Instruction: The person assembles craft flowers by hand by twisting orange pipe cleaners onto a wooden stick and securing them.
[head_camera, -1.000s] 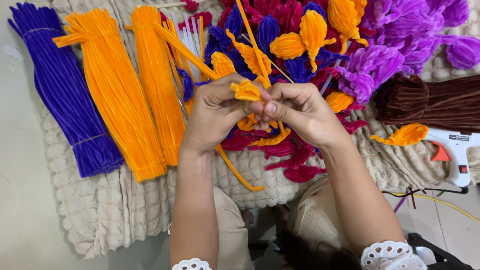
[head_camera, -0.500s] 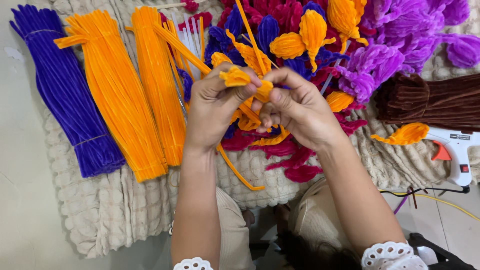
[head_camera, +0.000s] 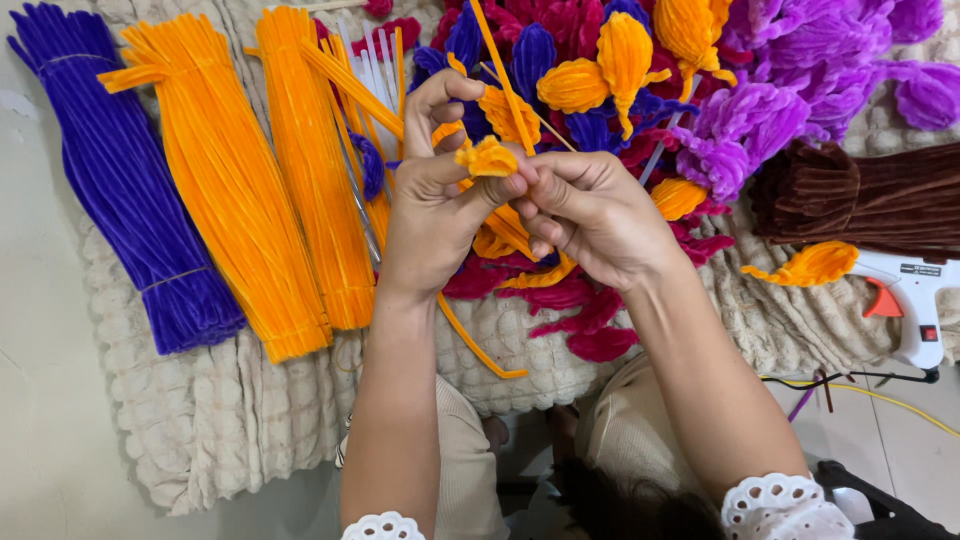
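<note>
My left hand (head_camera: 432, 205) and my right hand (head_camera: 590, 212) meet above a cream knitted blanket (head_camera: 230, 420). Together they pinch a small orange pipe-cleaner flower piece (head_camera: 486, 158), and its loose orange stems (head_camera: 500, 70) stick up and hang down between my fingers. The left thumb and fingers curl around the piece from the left, while the right fingertips press it from the right. Finished orange petals (head_camera: 600, 70) lie just beyond my hands.
Bundles of orange pipe cleaners (head_camera: 230, 180) and a purple bundle (head_camera: 120, 190) lie at the left. Red, blue and violet petal shapes (head_camera: 800, 80) pile at the top right. A brown bundle (head_camera: 870, 195) and a white glue gun (head_camera: 905, 300) sit at the right.
Both hands have lifted slightly toward the far side with the orange piece, and my fingers have shifted their grip on it.
</note>
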